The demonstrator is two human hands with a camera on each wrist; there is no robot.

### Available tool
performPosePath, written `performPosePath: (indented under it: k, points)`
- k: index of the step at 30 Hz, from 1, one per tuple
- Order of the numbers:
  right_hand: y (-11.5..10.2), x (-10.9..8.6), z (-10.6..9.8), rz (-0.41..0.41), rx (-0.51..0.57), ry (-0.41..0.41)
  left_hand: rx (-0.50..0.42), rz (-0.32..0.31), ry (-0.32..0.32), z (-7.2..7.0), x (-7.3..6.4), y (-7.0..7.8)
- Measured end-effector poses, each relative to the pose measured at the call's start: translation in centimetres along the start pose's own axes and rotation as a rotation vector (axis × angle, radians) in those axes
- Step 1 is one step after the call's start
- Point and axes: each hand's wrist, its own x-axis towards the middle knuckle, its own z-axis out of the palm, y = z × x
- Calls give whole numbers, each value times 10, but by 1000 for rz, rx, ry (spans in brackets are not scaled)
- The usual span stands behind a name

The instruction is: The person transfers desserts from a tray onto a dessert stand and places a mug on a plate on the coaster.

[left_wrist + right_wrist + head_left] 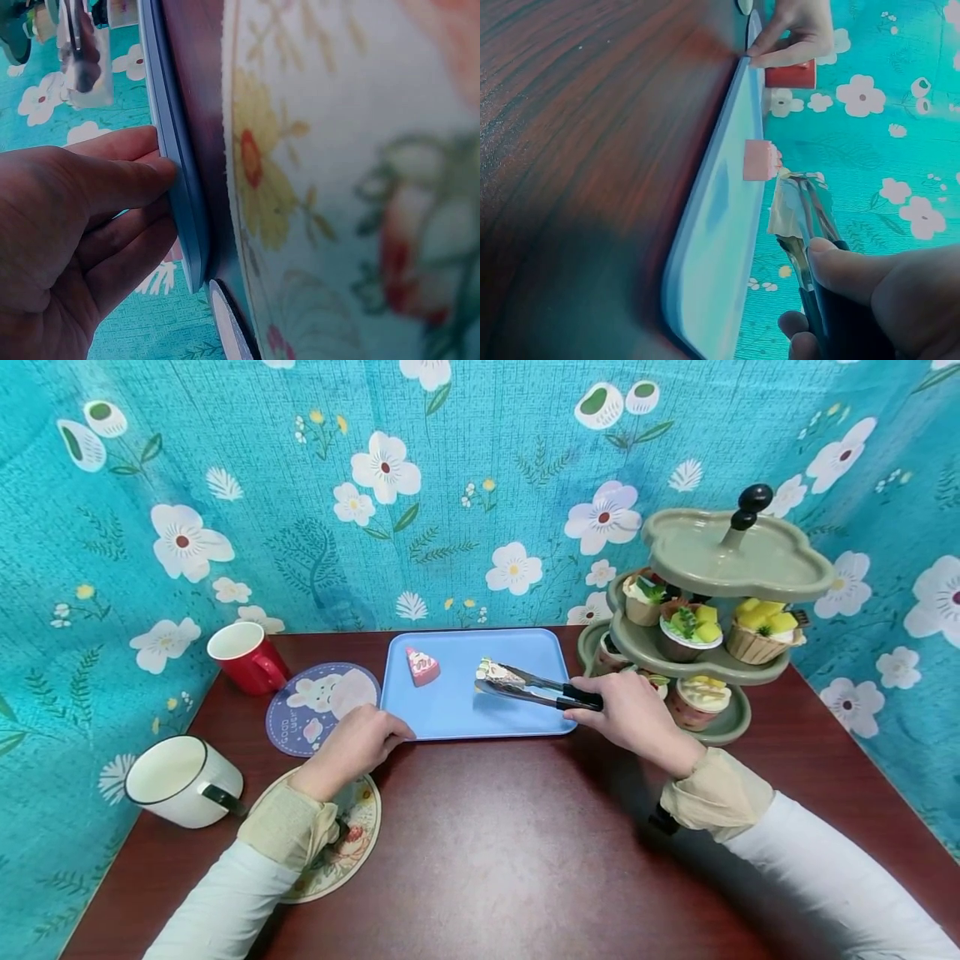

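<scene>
With thumb and fingers my left hand (358, 745) pinches the near-left rim of a blue tray (457, 720); the left wrist view shows the thumb on the tray's edge (174, 139). My right hand (637, 710) grips black-handled metal tongs (573, 693) over the tray's right half. Between the tong tips is a pale cake slice (495, 672), raised above the tray floor in the right wrist view. A pink triangular cake slice (423, 668) lies on the tray's left part. The tongs partly cover the pale slice.
On the right, a green tiered stand (738, 560) carries several cupcakes (690, 628), close beside my right hand. A red mug (246, 658), a white mug (180, 781), a purple bunny mat (288, 714) and a round floral mat (360, 839) are on the left. Behind hangs a floral cloth (465, 510).
</scene>
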Motion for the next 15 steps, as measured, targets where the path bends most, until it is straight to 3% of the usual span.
performPosePath:
  k: [15]
  points:
    - [-10, -13, -45, -67, -38, 62, -9, 24, 6, 0, 0, -1]
